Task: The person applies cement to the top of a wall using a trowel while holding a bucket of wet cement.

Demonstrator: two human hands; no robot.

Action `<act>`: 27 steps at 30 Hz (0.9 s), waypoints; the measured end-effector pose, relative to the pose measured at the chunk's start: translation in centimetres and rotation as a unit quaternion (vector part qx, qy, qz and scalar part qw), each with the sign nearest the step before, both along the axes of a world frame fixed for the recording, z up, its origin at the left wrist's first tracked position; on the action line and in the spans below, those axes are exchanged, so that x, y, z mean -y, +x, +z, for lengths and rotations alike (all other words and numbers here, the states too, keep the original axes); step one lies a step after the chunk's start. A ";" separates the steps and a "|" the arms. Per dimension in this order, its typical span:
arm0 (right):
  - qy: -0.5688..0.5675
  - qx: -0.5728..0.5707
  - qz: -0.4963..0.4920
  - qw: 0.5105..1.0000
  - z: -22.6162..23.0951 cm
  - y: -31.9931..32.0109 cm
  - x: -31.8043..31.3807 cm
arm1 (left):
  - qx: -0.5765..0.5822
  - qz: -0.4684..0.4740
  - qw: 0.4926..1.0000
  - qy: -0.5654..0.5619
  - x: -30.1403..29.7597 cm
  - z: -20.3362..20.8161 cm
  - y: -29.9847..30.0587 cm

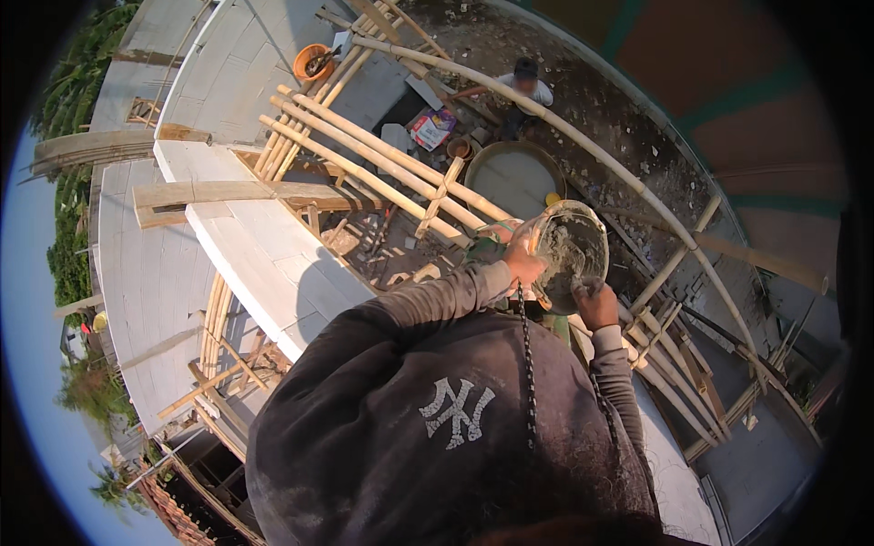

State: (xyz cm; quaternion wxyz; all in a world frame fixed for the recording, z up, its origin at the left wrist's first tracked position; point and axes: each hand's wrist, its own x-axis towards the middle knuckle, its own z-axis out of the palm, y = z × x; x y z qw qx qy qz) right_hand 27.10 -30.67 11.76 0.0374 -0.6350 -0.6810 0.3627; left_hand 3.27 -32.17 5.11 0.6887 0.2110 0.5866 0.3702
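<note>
In front of my chest is a bucket (572, 244), tilted so that its mouth faces me, with grey wet mortar smeared over its inside. My left hand (523, 258) is closed on the left side of its rim. At the lower right of the rim, my right hand (597, 306) is closed too, its fingers partly over the edge. Dark mortar hides some of the right fingertips. A dark cord hangs from my hooded top below the left hand.
Bamboo poles (391, 166) form scaffolding around me. White block walls (273, 264) stand to my left, with an orange bucket (314, 62) farther off. Below are a round tub (499, 168) of grey liquid, a printed sack (432, 127) and a person (528, 89) in a light shirt.
</note>
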 end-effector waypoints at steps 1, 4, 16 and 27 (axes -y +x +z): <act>0.012 0.003 0.006 1.000 -0.3 0.4 0.1 | -0.024 0.010 1.000 0.001 0.5 0.5 0.1; -0.022 -0.007 0.011 1.000 2.4 -0.6 -0.7 | 0.067 0.074 0.993 -0.061 2.1 2.4 -1.2; 0.064 -0.059 0.323 0.942 12.0 -16.0 -9.9 | 0.233 0.369 0.900 0.018 10.2 -0.5 -11.8; 0.036 0.017 0.561 0.827 22.1 -41.2 -15.2 | -0.110 0.349 0.930 0.014 22.0 -6.7 -25.8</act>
